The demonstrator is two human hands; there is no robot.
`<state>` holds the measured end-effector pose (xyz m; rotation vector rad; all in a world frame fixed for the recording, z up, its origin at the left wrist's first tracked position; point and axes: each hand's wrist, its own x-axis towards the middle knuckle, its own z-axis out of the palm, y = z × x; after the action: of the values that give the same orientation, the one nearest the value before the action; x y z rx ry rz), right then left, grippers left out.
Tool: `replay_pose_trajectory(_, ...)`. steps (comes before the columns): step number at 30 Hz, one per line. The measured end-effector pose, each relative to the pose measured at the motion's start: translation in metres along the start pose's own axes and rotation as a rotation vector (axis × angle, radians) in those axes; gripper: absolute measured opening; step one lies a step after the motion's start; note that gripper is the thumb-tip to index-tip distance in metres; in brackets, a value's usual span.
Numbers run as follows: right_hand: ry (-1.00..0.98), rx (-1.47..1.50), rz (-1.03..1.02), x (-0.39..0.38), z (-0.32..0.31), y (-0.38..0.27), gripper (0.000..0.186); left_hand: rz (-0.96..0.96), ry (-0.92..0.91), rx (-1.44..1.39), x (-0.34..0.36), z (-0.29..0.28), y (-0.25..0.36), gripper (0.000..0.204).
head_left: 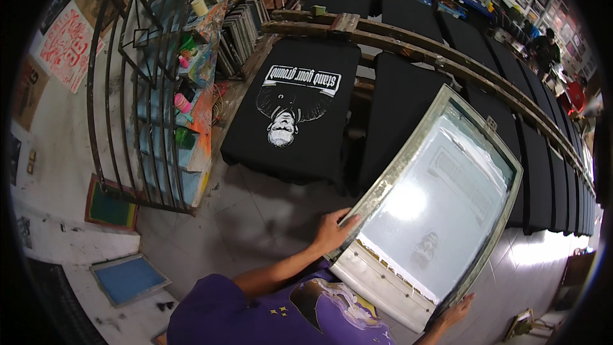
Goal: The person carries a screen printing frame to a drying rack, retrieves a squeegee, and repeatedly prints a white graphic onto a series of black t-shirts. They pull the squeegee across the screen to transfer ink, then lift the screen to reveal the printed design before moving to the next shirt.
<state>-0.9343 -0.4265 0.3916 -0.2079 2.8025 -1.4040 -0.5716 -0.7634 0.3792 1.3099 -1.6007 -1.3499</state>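
Both hands hold a screen printing frame [397, 160], tilted in front of my body. My left hand [333, 230] is closed around its left rail, and my right hand [456, 312] grips its lower right corner. White ink streaks edge the pale mesh [408, 243], which carries a faint stencil of a figure and a lettered banner. Across the frame's near end lies a broad pale bar [383, 281] with small screw-like dots. Beyond it, a black shirt [300, 121] on a board bears a white print of a figure under a banner, upside down from here.
More black shirts [396, 102] lie on boards in long rows, divided by wooden rails [383, 32]. At left stand a metal grille [131, 89] and paint-stained shelves with pots. Framed screens [128, 279] lean below. Another person [546, 51] is at the far right.
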Motion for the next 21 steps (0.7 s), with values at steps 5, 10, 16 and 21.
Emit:
replay_pose_trajectory(5, -0.079, 0.079, -0.091, 0.053, 0.086, -0.06, 0.076, -0.042, 0.103, -0.093, 0.047, -0.001, 0.009, 0.043)
replay_pose_trajectory(10, -0.325, 0.167, -0.062, 0.092, 0.159, -0.127, 0.074, -0.077, 0.243, -0.077, 0.085, -0.003, 0.005, 0.037)
replay_pose_trajectory(16, -0.34, 0.157, -0.171, 0.129, 0.23, -0.152, 0.064, -0.054, 0.388, 0.007, 0.115, -0.002, -0.009, 0.034)
replay_pose_trajectory(21, -0.371, 0.186, -0.156, 0.134, 0.257, -0.175, 0.06, -0.151, 0.357, 0.009, 0.127, -0.006, -0.013, 0.033)
